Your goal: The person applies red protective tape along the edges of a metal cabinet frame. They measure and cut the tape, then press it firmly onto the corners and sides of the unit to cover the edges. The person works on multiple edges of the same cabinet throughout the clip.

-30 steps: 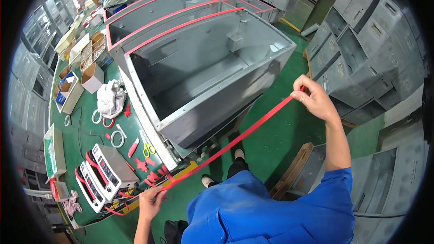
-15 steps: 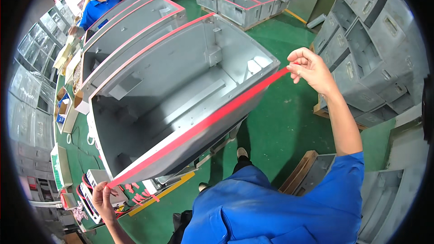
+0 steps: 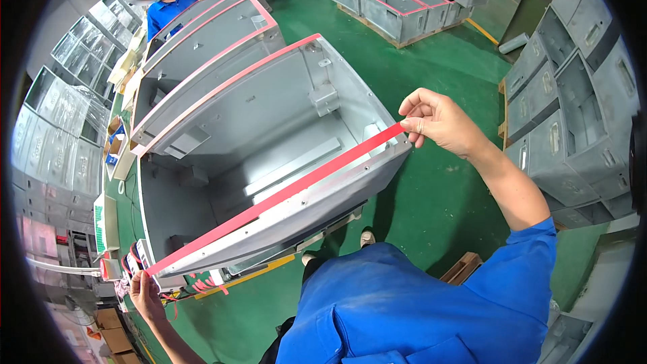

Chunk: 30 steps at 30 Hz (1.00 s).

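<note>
A long strip of red tape (image 3: 269, 203) is stretched taut between my two hands, along the near rim of an open grey metal box (image 3: 269, 236). My left hand (image 3: 145, 294) pinches its left end by the box's near left corner. At the right corner, my right hand (image 3: 437, 120) pinches the other end between thumb and fingers. The strip looks slightly above the rim, and bare grey metal with small holes shows on its near side. Red tape also runs along the box's far rim (image 3: 236, 87). Inside are small brackets and a long raised bar (image 3: 296, 170).
More grey boxes (image 3: 202, 54) with red-taped rims stand behind, where a person in blue (image 3: 176, 0) works. Stacked grey boxes (image 3: 546, 108) line the right side. Taped boxes (image 3: 397, 13) sit on a pallet at the back. Red tape scraps (image 3: 209, 286) hang below the left corner.
The tape has shifted from the box's outer near side to over its rim, still held at both ends. My right hand sits lower and further left in view.
</note>
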Motion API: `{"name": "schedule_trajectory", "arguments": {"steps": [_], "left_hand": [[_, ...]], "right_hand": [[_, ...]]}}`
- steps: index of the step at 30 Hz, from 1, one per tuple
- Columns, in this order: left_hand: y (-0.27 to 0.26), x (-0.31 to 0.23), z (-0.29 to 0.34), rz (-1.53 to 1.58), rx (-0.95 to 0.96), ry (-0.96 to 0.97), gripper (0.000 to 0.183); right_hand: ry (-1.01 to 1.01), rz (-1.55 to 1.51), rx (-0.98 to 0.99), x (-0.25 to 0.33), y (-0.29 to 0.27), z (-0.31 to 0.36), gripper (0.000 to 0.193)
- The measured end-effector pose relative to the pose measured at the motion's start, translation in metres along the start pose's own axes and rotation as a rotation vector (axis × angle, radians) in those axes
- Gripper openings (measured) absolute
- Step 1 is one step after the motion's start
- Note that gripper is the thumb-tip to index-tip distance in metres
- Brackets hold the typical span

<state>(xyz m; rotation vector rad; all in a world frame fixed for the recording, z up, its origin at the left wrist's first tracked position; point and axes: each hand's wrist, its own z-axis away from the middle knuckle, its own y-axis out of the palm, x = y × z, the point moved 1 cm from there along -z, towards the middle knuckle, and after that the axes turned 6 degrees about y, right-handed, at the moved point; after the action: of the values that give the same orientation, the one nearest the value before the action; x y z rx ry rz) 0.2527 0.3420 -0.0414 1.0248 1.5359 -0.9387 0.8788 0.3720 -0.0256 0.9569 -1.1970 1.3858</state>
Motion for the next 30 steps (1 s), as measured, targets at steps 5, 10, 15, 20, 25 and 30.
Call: {"name": "schedule_trajectory", "arguments": {"steps": [5, 10, 15, 20, 25, 30], "left_hand": [[0.002, 0.003, -0.007, -0.014, 0.031, -0.014, 0.005], [0.001, 0.003, -0.011, -0.048, 0.070, -0.035, 0.006], [0.005, 0.004, -0.012, -0.062, 0.014, -0.093, 0.006], [0.002, 0.011, -0.015, -0.027, -0.048, -0.128, 0.009], [-0.002, 0.013, -0.014, -0.040, -0.041, -0.128, 0.009], [0.001, 0.013, -0.014, -0.025, -0.083, -0.147, 0.009]], "right_hand": [[0.088, -0.027, 0.059, -0.008, -0.011, -0.003, 0.011], [0.076, 0.042, 0.096, -0.008, -0.011, -0.002, 0.011], [0.123, -0.010, 0.087, -0.005, -0.011, 0.000, 0.010], [0.138, 0.116, 0.099, -0.006, -0.013, -0.003, 0.011], [0.169, 0.297, 0.122, -0.002, -0.012, -0.005, 0.014], [0.140, 0.333, 0.159, -0.001, -0.011, -0.009, 0.017]]}}
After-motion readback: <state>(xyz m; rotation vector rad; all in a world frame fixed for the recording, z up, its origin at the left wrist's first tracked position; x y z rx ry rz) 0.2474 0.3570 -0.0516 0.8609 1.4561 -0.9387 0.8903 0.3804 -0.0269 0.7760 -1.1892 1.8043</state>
